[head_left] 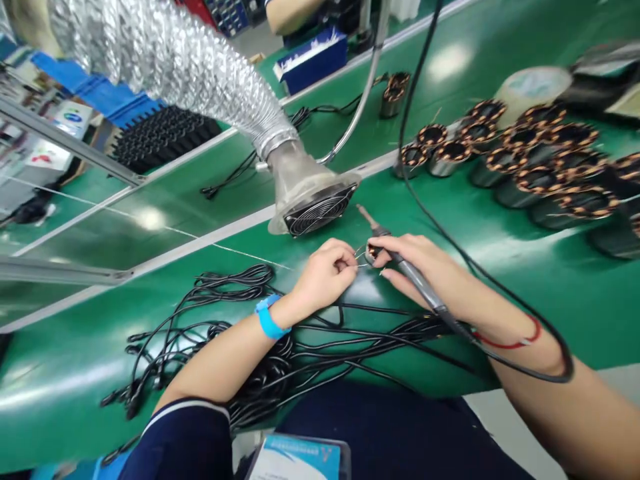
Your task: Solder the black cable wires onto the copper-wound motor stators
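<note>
The small coil (371,253) is between our hands, touching the fingers of our right hand (407,267), which are closed around the iron (419,283). The iron lies slanting, its tip beyond the coil, near the fan (320,210). Our left hand (331,272) pinches the thin wires (363,266).

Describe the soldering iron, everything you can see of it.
The soldering iron has a grey handle, a darker collar and a slim brownish tip that looks metallic. It slants in the right hand, tip forward and left, apparently touching nothing. A black cord leaves its rear and loops by the forearm. Heat cannot be seen.
</note>
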`<state>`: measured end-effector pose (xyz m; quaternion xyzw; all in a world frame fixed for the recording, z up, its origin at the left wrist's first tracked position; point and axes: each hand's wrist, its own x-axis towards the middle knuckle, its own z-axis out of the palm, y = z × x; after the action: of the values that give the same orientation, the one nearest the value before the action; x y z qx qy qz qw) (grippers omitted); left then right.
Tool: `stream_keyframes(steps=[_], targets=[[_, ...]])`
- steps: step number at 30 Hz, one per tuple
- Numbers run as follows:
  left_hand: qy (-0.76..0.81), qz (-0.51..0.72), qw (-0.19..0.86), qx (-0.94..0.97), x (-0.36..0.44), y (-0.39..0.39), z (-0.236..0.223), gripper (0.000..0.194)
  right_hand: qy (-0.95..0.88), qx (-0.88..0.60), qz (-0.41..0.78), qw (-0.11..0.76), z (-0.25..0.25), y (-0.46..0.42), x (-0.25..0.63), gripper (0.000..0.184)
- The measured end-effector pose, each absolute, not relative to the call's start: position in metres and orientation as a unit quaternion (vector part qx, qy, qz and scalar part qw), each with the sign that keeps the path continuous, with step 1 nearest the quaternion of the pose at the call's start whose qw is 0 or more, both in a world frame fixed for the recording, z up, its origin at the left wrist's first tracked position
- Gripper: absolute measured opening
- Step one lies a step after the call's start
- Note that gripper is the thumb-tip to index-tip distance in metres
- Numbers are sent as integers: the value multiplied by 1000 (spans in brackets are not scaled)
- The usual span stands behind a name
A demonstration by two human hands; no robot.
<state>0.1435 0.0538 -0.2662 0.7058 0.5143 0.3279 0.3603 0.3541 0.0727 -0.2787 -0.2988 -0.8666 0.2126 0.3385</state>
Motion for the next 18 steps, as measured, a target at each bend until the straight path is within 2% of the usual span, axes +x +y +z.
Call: stream_keyframes(steps=[5,10,13,18], targets=[[522,349,430,648,144,55,-270,12,-861,-327,147,360,-284,74,345,34],[513,372,438,638,143,56,-269,12,-849,-362,113,369,-287,72,328,38],[515,373,431,640,143,57,-269,10,-865,-359,65,344,-287,73,325,37],[506,370,434,648,145,56,-269,13,-880,-354,101,301,-271,62,343,40]])
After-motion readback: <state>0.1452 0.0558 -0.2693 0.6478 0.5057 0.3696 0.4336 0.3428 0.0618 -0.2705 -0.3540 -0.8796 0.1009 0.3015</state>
